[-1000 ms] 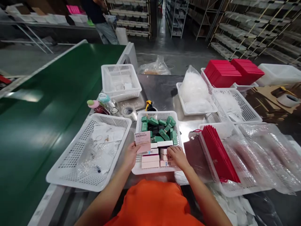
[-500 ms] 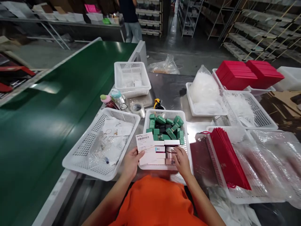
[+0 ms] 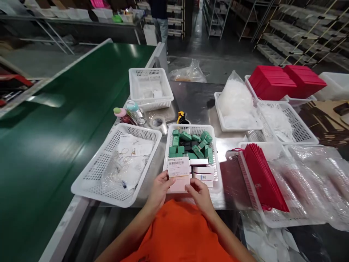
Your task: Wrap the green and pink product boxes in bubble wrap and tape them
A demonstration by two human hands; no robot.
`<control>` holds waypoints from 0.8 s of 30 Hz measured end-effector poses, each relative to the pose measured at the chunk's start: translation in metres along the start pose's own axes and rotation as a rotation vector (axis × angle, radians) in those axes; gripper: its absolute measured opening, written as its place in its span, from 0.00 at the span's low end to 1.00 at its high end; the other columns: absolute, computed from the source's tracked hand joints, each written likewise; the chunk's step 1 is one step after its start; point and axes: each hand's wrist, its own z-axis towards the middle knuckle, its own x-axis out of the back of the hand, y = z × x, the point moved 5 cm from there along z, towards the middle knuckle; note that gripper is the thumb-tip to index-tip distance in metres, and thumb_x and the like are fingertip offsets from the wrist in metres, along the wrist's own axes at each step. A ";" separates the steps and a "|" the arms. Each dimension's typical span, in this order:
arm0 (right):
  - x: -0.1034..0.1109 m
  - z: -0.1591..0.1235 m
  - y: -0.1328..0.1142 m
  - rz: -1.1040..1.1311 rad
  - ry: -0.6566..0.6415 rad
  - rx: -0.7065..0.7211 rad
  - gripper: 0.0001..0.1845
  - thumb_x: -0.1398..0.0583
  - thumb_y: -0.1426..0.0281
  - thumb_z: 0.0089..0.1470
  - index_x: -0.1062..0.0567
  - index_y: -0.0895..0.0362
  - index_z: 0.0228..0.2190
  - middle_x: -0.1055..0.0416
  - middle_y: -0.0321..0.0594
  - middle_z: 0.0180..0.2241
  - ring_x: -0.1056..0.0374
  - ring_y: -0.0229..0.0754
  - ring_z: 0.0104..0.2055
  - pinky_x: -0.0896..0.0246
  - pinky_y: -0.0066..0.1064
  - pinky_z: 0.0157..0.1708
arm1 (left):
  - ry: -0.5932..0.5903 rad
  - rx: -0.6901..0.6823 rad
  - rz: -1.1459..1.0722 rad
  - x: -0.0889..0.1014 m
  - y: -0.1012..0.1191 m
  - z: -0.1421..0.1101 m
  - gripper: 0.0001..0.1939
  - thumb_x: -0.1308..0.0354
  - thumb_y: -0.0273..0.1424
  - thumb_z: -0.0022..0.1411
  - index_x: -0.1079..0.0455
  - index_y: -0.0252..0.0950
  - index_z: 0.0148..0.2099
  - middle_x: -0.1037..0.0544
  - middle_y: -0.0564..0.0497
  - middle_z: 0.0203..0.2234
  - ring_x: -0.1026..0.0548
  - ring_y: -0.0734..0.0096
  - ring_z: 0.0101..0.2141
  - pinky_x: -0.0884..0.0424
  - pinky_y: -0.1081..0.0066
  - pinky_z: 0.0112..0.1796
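My left hand [image 3: 160, 190] is closed on the left edge of a printed paper slip [image 3: 178, 168] with a barcode, thumb lying on its front. The fingers of my right hand [image 3: 201, 193] are pinched together at the slip's lower right edge. Both hands are over the near end of a white perforated basket [image 3: 217, 160]. Several small green boxes [image 3: 197, 151] fill its far part. White boxes [image 3: 203, 170] lie in the near part, some hidden behind the slip.
To the left stands a basket [image 3: 89, 171] with bagged jewellery and papers. Behind are a tape roll [image 3: 159, 123], bottles [image 3: 133, 111] and another basket [image 3: 151, 103]. Red bags [image 3: 263, 178] and bubble wrap [image 3: 313, 182] are on the right. A green conveyor [image 3: 68, 120] runs along the left.
The slip has shifted right and is more upright in my left hand. My right hand has moved left from the boxes in the basket to the slip's edge.
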 end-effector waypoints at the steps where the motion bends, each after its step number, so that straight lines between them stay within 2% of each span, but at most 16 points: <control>1: 0.003 0.001 -0.002 -0.030 0.031 0.030 0.13 0.37 0.58 0.52 0.22 0.55 0.29 0.29 0.37 0.28 0.34 0.41 0.32 0.40 0.31 0.32 | -0.030 -0.039 0.043 0.001 0.001 -0.001 0.23 0.22 0.41 0.36 0.21 0.36 0.34 0.17 0.44 0.35 0.20 0.57 0.38 0.25 0.60 0.43; 3: 0.010 0.004 -0.006 -0.053 0.128 0.092 0.11 0.36 0.60 0.50 0.20 0.54 0.29 0.27 0.42 0.35 0.32 0.44 0.38 0.38 0.32 0.34 | -0.100 -0.174 0.176 0.002 0.007 -0.005 0.16 0.24 0.41 0.39 0.21 0.36 0.26 0.21 0.40 0.48 0.23 0.52 0.47 0.26 0.61 0.47; 5: 0.017 0.007 -0.008 0.012 0.221 0.114 0.10 0.34 0.61 0.47 0.20 0.53 0.29 0.26 0.45 0.43 0.31 0.47 0.45 0.35 0.34 0.38 | -0.154 -0.330 0.305 0.000 0.015 -0.010 0.14 0.25 0.40 0.43 0.23 0.36 0.20 0.31 0.40 0.60 0.30 0.46 0.58 0.30 0.61 0.53; 7: 0.021 0.010 -0.010 0.127 0.252 0.078 0.10 0.33 0.60 0.46 0.20 0.53 0.30 0.25 0.44 0.43 0.30 0.46 0.44 0.33 0.36 0.40 | -0.165 -0.416 0.348 -0.002 0.020 -0.015 0.13 0.26 0.38 0.47 0.22 0.37 0.20 0.36 0.43 0.65 0.35 0.45 0.62 0.33 0.60 0.57; 9: 0.019 0.011 -0.014 0.226 0.230 0.036 0.12 0.34 0.59 0.48 0.20 0.53 0.32 0.24 0.41 0.36 0.30 0.43 0.37 0.32 0.36 0.38 | -0.154 -0.399 0.327 -0.004 0.023 -0.018 0.11 0.27 0.37 0.47 0.21 0.38 0.21 0.30 0.42 0.60 0.31 0.46 0.59 0.31 0.61 0.55; 11: 0.017 0.011 -0.020 0.289 0.215 0.019 0.13 0.34 0.58 0.49 0.21 0.53 0.34 0.24 0.38 0.31 0.32 0.40 0.31 0.33 0.34 0.34 | -0.130 -0.336 0.303 -0.005 0.023 -0.020 0.09 0.28 0.36 0.46 0.21 0.38 0.21 0.22 0.40 0.49 0.24 0.50 0.49 0.26 0.63 0.46; 14: 0.014 0.009 -0.030 0.330 0.213 0.020 0.14 0.33 0.59 0.47 0.21 0.54 0.35 0.24 0.38 0.32 0.33 0.39 0.30 0.33 0.32 0.31 | -0.097 -0.288 0.303 -0.006 0.024 -0.021 0.09 0.28 0.35 0.45 0.21 0.37 0.21 0.19 0.42 0.37 0.21 0.56 0.38 0.26 0.65 0.37; 20: 0.009 0.007 -0.036 0.312 0.205 0.008 0.16 0.32 0.63 0.43 0.21 0.55 0.36 0.25 0.36 0.30 0.34 0.36 0.27 0.34 0.31 0.28 | -0.068 -0.269 0.287 -0.003 0.023 -0.024 0.11 0.27 0.37 0.44 0.21 0.36 0.21 0.19 0.42 0.35 0.22 0.56 0.37 0.26 0.67 0.35; 24: 0.008 0.006 -0.035 0.316 0.206 -0.002 0.16 0.32 0.63 0.43 0.22 0.55 0.36 0.25 0.36 0.30 0.35 0.36 0.26 0.34 0.31 0.27 | -0.061 -0.206 0.260 0.000 0.016 -0.024 0.09 0.27 0.35 0.43 0.22 0.36 0.21 0.20 0.45 0.32 0.22 0.60 0.35 0.28 0.70 0.32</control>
